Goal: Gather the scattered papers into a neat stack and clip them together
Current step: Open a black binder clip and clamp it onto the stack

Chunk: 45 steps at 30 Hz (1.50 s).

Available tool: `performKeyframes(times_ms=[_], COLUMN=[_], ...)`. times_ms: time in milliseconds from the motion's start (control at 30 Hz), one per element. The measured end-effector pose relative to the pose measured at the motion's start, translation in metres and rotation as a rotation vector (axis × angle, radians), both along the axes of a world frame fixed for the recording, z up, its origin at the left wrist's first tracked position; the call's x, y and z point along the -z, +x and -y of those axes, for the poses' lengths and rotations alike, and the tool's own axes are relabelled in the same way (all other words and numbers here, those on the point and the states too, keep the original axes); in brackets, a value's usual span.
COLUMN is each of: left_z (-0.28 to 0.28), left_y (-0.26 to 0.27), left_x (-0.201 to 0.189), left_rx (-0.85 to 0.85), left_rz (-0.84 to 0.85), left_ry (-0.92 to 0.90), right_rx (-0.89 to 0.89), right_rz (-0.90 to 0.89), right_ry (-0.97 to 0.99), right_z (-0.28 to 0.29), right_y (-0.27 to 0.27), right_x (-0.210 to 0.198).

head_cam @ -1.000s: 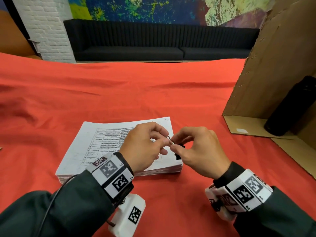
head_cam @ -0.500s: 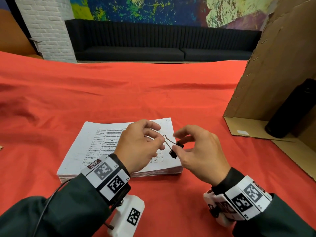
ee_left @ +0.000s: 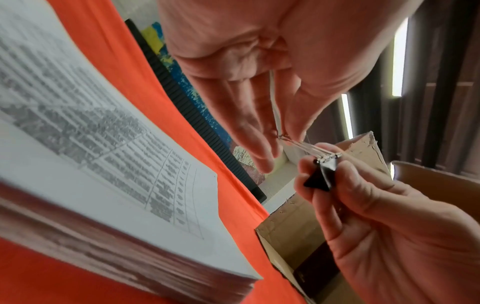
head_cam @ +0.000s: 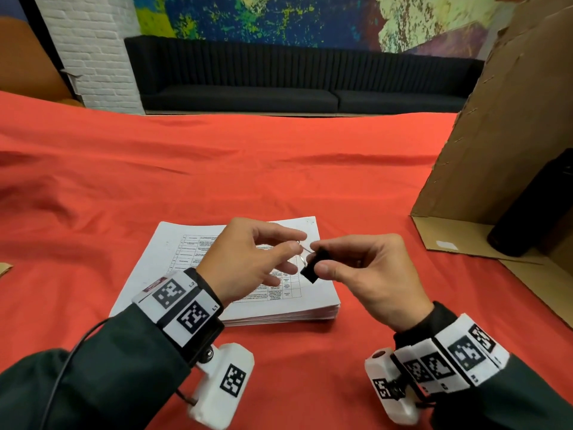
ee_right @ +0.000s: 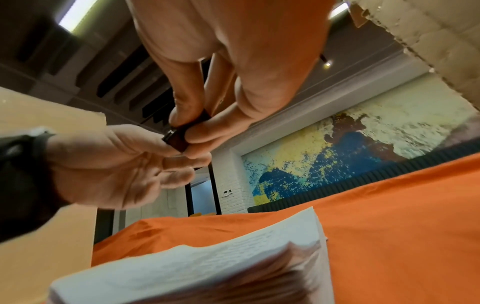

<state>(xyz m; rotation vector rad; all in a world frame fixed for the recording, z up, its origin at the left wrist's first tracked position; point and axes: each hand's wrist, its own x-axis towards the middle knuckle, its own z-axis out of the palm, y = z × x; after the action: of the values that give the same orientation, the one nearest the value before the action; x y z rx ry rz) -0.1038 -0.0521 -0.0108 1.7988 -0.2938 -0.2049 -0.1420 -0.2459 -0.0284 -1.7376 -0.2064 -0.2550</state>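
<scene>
A thick stack of printed papers lies squared on the red tablecloth; it also shows in the left wrist view and the right wrist view. Above its right part, my right hand pinches the black body of a binder clip between thumb and fingers. My left hand pinches the clip's wire handle with thumb and forefinger. The clip hangs clear of the paper. In the right wrist view the clip sits between both hands' fingertips.
An open cardboard box stands on its side at the right, with a black bottle inside it. A dark sofa runs along the far wall. Bare red cloth lies all round the stack.
Both hands rose slightly and drew closer together. The clip's wire handle, swung out half a second ago, now lies shorter between my left fingertips and the black body.
</scene>
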Motion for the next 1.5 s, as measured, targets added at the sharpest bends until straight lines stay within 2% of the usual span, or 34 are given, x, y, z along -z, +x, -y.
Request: performKeyframes(times_ms=[100, 233, 400, 500, 567, 700, 800, 867, 967, 1067, 1133, 1233, 1300, 1367, 1400, 1500], left_z=[0.001, -0.001, -0.01, -0.013, -0.015, -0.016, -0.016, -0.017, -0.012, -0.007, -0.008, -0.015, -0.017, -0.017, -0.017, -0.021], left_y=[0.003, 0.007, 0.008, 0.009, 0.01, 0.001, -0.005, -0.002, -0.002, -0.003, 0.0, 0.007, 0.008, 0.004, 0.002, -0.001], left_x=[-0.001, 0.0, -0.005, -0.009, -0.013, -0.026, -0.026, -0.015, 0.001, 0.007, 0.005, 0.003, 0.004, 0.009, 0.014, 0.026], left_rx=[-0.056, -0.113, 0.094, 0.176, 0.199, 0.246, 0.299, 0.254, 0.249, 0.276, 0.229, 0.082, 0.052, 0.078, 0.093, 0.122], left_rz=[0.115, 0.281, 0.41, 0.538, 0.506, 0.188, 0.061, 0.082, 0.156, 0.104, 0.134, 0.186, 0.201, 0.18, 0.169, 0.24], left_ry=[0.117, 0.087, 0.178, 0.356, 0.397, 0.075, -0.041, -0.008, 0.155, 0.126, 0.124, 0.084, 0.081, 0.124, 0.176, 0.495], right_rx=[0.0, -0.048, -0.119, -0.089, -0.062, -0.019, -0.043, -0.057, -0.067, -0.098, -0.191, -0.328, -0.344, -0.312, -0.267, -0.1], right_rz=[0.06, 0.129, 0.156, 0.138, 0.116, 0.059, 0.063, 0.069, 0.107, 0.117, 0.058, -0.147, -0.232, -0.26, -0.252, -0.248], right_ry=[-0.025, 0.01, 0.019, 0.011, 0.017, 0.04, 0.018, 0.033, 0.02, 0.047, 0.173, 0.483, 0.524, 0.404, 0.278, -0.065], right_z=[-0.002, -0.006, -0.005, -0.004, -0.004, 0.001, 0.004, 0.002, -0.003, -0.006, -0.004, 0.003, 0.001, -0.007, -0.01, -0.007], right_y=[-0.001, -0.002, -0.005, -0.003, 0.0, 0.005, 0.004, 0.002, -0.001, -0.002, -0.003, -0.009, -0.015, -0.017, -0.016, -0.013], right_x=[0.004, 0.004, 0.005, 0.006, 0.009, 0.01, 0.01, 0.009, 0.008, 0.008, 0.008, 0.002, -0.001, 0.004, 0.01, 0.024])
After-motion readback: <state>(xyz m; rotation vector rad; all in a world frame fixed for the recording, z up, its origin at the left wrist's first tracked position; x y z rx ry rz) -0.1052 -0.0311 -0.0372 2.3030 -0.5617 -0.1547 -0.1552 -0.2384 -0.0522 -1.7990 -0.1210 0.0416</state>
